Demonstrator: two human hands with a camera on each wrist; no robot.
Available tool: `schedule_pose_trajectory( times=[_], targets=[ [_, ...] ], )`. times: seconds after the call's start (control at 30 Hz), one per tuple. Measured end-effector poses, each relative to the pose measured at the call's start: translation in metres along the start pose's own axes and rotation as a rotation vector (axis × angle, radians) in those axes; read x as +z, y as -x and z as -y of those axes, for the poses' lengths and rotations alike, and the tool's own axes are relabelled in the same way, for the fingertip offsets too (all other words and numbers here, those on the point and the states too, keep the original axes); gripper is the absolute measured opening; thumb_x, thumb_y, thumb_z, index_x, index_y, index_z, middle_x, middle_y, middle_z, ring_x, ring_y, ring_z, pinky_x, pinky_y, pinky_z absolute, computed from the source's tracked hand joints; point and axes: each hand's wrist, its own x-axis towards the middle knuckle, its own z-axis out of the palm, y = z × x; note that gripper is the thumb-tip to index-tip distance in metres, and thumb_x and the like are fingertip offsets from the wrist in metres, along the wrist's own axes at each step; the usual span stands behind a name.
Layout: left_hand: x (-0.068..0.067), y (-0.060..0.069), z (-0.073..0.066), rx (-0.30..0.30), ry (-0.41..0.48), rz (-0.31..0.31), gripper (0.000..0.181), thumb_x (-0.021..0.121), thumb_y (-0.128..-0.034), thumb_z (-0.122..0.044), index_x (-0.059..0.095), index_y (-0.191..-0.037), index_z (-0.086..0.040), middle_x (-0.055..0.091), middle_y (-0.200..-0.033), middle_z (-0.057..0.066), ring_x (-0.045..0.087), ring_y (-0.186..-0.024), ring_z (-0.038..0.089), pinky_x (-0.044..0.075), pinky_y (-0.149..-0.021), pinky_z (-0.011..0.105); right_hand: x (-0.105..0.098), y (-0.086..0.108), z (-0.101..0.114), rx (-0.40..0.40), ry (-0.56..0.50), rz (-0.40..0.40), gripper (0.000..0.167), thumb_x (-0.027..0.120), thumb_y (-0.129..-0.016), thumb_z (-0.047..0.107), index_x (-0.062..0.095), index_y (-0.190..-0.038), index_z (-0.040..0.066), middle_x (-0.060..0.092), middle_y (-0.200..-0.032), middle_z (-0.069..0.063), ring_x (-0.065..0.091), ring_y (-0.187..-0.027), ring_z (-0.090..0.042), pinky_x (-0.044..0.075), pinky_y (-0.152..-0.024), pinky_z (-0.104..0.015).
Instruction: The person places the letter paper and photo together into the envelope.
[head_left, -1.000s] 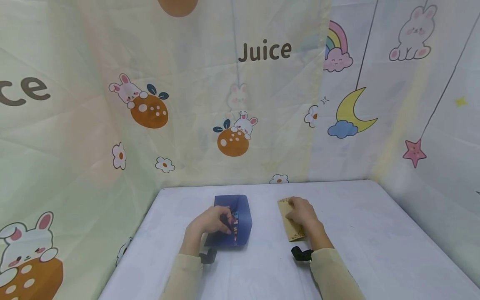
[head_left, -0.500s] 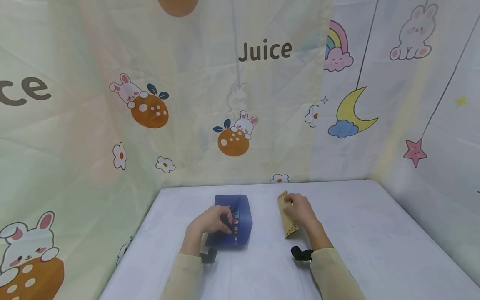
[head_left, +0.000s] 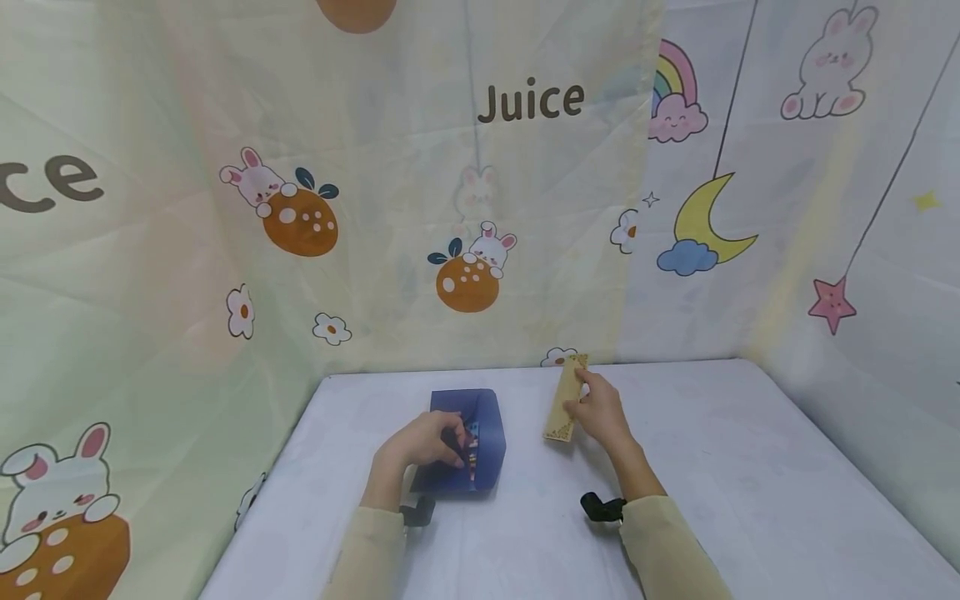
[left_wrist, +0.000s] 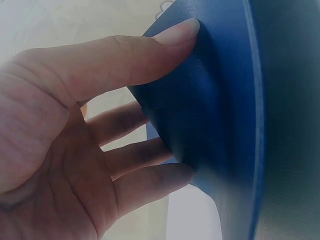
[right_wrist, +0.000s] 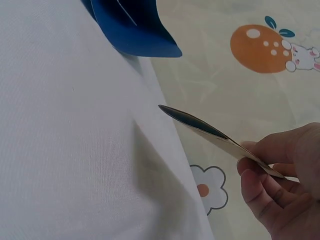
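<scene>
A blue folder or envelope (head_left: 489,442) lies on the table, with a colourful printed strip (head_left: 472,454) showing in its opening. The left hand (head_left: 423,440) pinches its left flap; in the left wrist view the thumb lies on the near side of the blue sheet (left_wrist: 220,100), the fingers behind it. Between thumb and fingers, the right hand (head_left: 602,410) holds a narrow gold patterned packet (head_left: 562,404), tilted and raised off the table. From the right wrist view the packet (right_wrist: 220,142) appears edge-on with a dark slit, its shadow on the cloth.
A white cloth covers the table (head_left: 675,483). Printed curtains (head_left: 555,208) stand behind it and at both sides. Black wrist straps or cameras (head_left: 602,507) sit by both sleeves.
The right hand has lifted the gold packet off the table, moved it away from the body and slightly left, and changed its tilt. The left hand and blue folder have stayed in place.
</scene>
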Motion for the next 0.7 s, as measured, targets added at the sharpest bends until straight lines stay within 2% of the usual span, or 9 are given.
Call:
schedule_pose_trajectory(
  times=[0.13,0.3,0.4,0.47,0.53,0.63,0.7],
  targets=[
    [0.001,-0.001,0.0,-0.001,0.003,0.004,0.031,0.092,-0.0705,-0.011,0.066,-0.082,-0.023,0.054,-0.154,0.018,0.047,-0.147,0.042,0.039,-0.118,0.058,0.003,0.002,0.002,0.001,-0.06,0.006,0.07,0.079,-0.085,0.006,0.05,-0.148,-0.002,0.066,-0.12,-0.022,0.06,-0.073,-0.014,0.048,-0.057,-0.024],
    [0.0,0.0,-0.001,0.002,0.011,-0.001,0.032,0.093,-0.0696,-0.011,0.065,-0.082,-0.023,0.055,-0.154,0.019,0.047,-0.147,0.042,0.039,-0.118,0.059,0.009,0.004,0.009,0.004,-0.138,0.028,0.065,0.08,-0.087,0.008,0.053,-0.145,-0.001,0.073,-0.099,-0.018,0.067,-0.07,-0.012,0.052,-0.058,-0.025],
    [-0.001,0.0,-0.001,0.002,0.008,0.0,0.032,0.093,-0.0697,-0.012,0.065,-0.082,-0.023,0.055,-0.153,0.019,0.047,-0.147,0.042,0.039,-0.118,0.059,0.014,0.005,0.014,0.001,-0.186,0.065,0.066,0.08,-0.086,0.009,0.053,-0.146,0.0,0.076,-0.095,-0.018,0.07,-0.071,-0.013,0.052,-0.06,-0.026],
    [-0.001,0.0,-0.001,0.004,0.008,0.0,0.032,0.093,-0.0698,-0.012,0.065,-0.082,-0.023,0.055,-0.153,0.019,0.048,-0.146,0.042,0.039,-0.118,0.058,0.018,0.006,0.017,0.006,-0.22,0.101,0.068,0.08,-0.086,0.009,0.053,-0.147,0.001,0.077,-0.103,-0.019,0.072,-0.073,-0.014,0.052,-0.062,-0.027],
    [-0.001,0.0,-0.001,0.008,0.007,0.0,0.032,0.092,-0.0699,-0.011,0.065,-0.082,-0.023,0.055,-0.153,0.02,0.048,-0.146,0.042,0.04,-0.118,0.058,0.022,0.007,0.019,0.016,-0.248,0.141,0.07,0.08,-0.086,0.009,0.051,-0.15,0.003,0.073,-0.122,-0.021,0.074,-0.075,-0.016,0.052,-0.065,-0.028],
    [-0.002,0.0,-0.001,0.006,0.008,-0.002,0.032,0.092,-0.0702,-0.011,0.066,-0.082,-0.023,0.055,-0.153,0.02,0.048,-0.146,0.042,0.04,-0.117,0.058,0.03,0.008,0.023,0.05,-0.287,0.188,0.073,0.08,-0.085,0.008,0.05,-0.152,0.007,0.059,-0.148,-0.019,0.076,-0.077,-0.018,0.055,-0.071,-0.032],
    [-0.001,0.001,-0.001,-0.001,0.007,0.0,0.031,0.092,-0.0704,-0.011,0.066,-0.082,-0.023,0.055,-0.153,0.02,0.048,-0.146,0.042,0.04,-0.117,0.058,0.034,0.01,0.027,0.066,-0.29,0.21,0.074,0.08,-0.085,0.009,0.049,-0.153,0.008,0.052,-0.156,-0.017,0.077,-0.078,-0.019,0.057,-0.076,-0.034]
  ],
)
